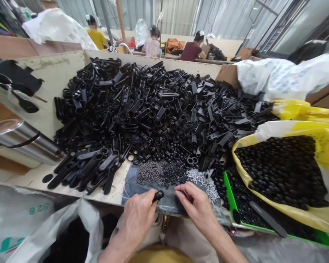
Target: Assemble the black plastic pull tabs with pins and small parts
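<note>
Wooden tabletop (30,179) heaped with black plastic parts (142,109), silver pins (203,182) scattered on a dark sheet (131,193) at its front edge, green tray (230,193) of black beads off the right corner, co-workers (192,51) at a far bench (219,61) under corrugated walls (178,18). Left hand (138,223) with fingertips closed on a small black part (158,196), right hand (194,210) just beside it, fingers bent down toward the sheet, any hold unclear.

The small part (158,195) in the left hand (137,219) is black, like the big pile (150,113); the near pins (204,184) are silver, and the right bag (327,153) is yellow.
</note>
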Tool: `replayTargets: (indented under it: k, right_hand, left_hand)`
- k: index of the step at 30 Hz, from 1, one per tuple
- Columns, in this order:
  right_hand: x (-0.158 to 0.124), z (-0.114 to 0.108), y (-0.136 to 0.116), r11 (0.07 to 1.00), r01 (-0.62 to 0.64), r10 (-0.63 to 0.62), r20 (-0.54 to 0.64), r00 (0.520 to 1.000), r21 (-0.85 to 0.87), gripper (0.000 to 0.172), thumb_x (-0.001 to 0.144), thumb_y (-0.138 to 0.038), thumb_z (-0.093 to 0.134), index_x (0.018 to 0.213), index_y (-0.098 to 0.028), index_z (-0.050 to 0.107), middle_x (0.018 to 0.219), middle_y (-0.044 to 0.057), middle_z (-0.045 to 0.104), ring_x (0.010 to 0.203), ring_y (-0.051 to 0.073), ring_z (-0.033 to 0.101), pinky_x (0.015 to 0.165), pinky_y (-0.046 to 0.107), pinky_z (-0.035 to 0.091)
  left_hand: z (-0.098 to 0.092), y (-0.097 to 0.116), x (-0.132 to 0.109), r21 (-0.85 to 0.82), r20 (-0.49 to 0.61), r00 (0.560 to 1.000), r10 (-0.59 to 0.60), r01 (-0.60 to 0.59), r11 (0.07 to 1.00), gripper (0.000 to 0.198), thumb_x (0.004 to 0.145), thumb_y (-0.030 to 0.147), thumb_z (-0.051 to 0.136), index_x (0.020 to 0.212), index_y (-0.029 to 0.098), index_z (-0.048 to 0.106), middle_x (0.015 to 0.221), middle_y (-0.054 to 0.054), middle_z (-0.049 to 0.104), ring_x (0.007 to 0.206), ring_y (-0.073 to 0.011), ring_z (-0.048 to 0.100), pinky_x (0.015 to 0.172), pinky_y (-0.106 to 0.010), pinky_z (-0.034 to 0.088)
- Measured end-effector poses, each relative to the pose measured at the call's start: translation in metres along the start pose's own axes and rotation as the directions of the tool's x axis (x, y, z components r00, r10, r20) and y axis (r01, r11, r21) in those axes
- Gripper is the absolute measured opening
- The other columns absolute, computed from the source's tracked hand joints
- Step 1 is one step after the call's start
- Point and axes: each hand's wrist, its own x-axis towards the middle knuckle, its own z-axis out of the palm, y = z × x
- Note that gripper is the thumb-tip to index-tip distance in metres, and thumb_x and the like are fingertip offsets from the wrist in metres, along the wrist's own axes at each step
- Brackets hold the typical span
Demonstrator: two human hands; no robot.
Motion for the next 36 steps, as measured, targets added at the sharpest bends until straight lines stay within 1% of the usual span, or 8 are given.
replayTargets:
  k: [8,13,17,19,21,25,30,36]
  right_hand:
    - [0.020,0.024,0.000,0.952,0.155,-0.114,0.163,0.980,-0.263,0.022,0.105,-0.018,0.050,0.094,-0.021,0.069,0.092,0.004,0.067,0.077,0.017,0.070,0.071,0.025,0.053]
    - [0.024,0.024,0.002,0.953,0.145,-0.101,0.171,0.980,-0.266,0.021,0.101,-0.012,0.052,0.091,-0.019,0.069,0.089,0.005,0.068,0.068,0.018,0.068,0.064,0.026,0.050]
    - [0.021,0.015,-0.004,0.980,0.103,-0.080,0.141,0.987,-0.167,0.019,0.098,-0.015,0.053,0.089,-0.019,0.070,0.085,0.004,0.071,0.072,0.017,0.067,0.068,0.026,0.050]
    - [0.017,0.016,-0.011,0.998,-0.042,0.036,0.095,0.995,0.056,0.018,0.098,-0.026,0.058,0.089,-0.019,0.072,0.079,0.003,0.071,0.067,0.016,0.063,0.064,0.025,0.049]
    - [0.013,0.023,-0.017,0.900,-0.220,0.203,0.086,0.975,0.375,0.024,0.094,-0.040,0.066,0.088,-0.018,0.073,0.074,0.002,0.070,0.061,0.014,0.056,0.056,0.024,0.043]
    - [0.007,0.044,-0.026,0.609,-0.356,0.354,0.158,0.922,0.709,0.040,0.082,-0.056,0.079,0.086,-0.017,0.073,0.067,-0.002,0.058,0.053,0.008,0.036,0.048,0.020,0.030]
    - [0.004,0.055,-0.030,0.513,-0.381,0.387,0.189,0.902,0.770,0.042,0.079,-0.057,0.083,0.085,-0.017,0.073,0.066,-0.005,0.051,0.053,0.006,0.026,0.047,0.019,0.024]
    - [0.001,0.056,-0.030,0.531,-0.364,0.375,0.173,0.911,0.766,0.038,0.082,-0.055,0.082,0.085,-0.017,0.074,0.070,-0.003,0.055,0.055,0.007,0.028,0.049,0.020,0.027]
  left_hand:
    - [0.000,0.003,0.002,0.050,0.021,0.999,-0.027,0.026,0.998,0.025,0.096,0.013,0.048,0.104,0.022,0.070,0.090,-0.009,0.082,0.084,-0.0307,0.078,0.067,-0.033,0.045]
    - [0.000,0.003,0.002,0.035,0.017,0.999,-0.030,0.029,0.999,0.028,0.096,0.013,0.047,0.109,0.022,0.071,0.093,-0.010,0.082,0.086,-0.0327,0.076,0.072,-0.037,0.045]
    - [-0.003,0.000,0.003,-0.254,0.000,0.994,-0.112,0.108,0.961,0.024,0.101,0.030,0.049,0.095,0.021,0.070,0.083,-0.006,0.078,0.079,-0.0260,0.073,0.069,-0.032,0.045]
    - [-0.004,-0.002,0.002,-0.585,0.024,0.981,-0.192,0.169,0.793,0.025,0.096,0.040,0.058,0.086,0.020,0.070,0.080,-0.003,0.075,0.079,-0.0231,0.069,0.070,-0.030,0.047]
    - [-0.003,-0.001,0.001,-0.829,0.076,0.968,-0.240,0.195,0.524,0.025,0.089,0.044,0.069,0.085,0.019,0.071,0.084,-0.002,0.074,0.083,-0.0210,0.065,0.076,-0.028,0.049]
    - [-0.002,0.005,-0.004,-0.943,0.208,0.915,-0.345,0.282,0.178,0.042,0.073,0.055,0.085,0.087,0.017,0.073,0.073,0.001,0.067,0.063,-0.0127,0.054,0.060,-0.022,0.042]
    - [-0.005,0.010,-0.008,-0.928,0.341,0.870,-0.357,0.372,0.020,0.062,0.059,0.065,0.090,0.090,0.016,0.068,0.054,0.013,0.039,0.047,-0.0043,0.019,0.044,-0.019,0.015]
    - [-0.003,0.010,-0.009,-0.922,0.374,0.870,-0.321,0.385,-0.032,0.066,0.057,0.068,0.090,0.090,0.017,0.065,0.051,0.016,0.025,0.047,-0.0040,0.009,0.043,-0.019,0.009]
